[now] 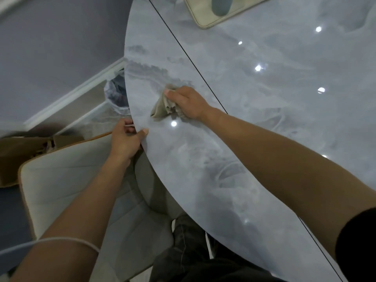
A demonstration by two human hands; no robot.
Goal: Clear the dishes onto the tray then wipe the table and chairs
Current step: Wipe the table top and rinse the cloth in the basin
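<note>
Glossy grey marble-effect table (264,119) fills most of the view, ceiling lights reflected in its top and a thin dark seam running across it. A person's right hand (186,101) clutches a bunched beige cloth (161,107) and presses it on the tabletop close to the curved near edge. The left hand (125,140) grips that edge just beside it, thumb on top and fingers curled underneath. The tray (205,19) sits well apart at the far side, carrying a blue-grey item cut off by the frame. A cream chair (67,180) stands below the edge, and a lined bin (117,92) stands on the floor beyond it. The wiping stage appears under way, with the chairs yet to be done. With the cloth this near the rim, an outward stroke could push crumbs onto the chair seat or floor. The wadded cloth touches little surface, so it may leave streaks or missed strips on the shiny top, and the seam may trap dirt.
</note>
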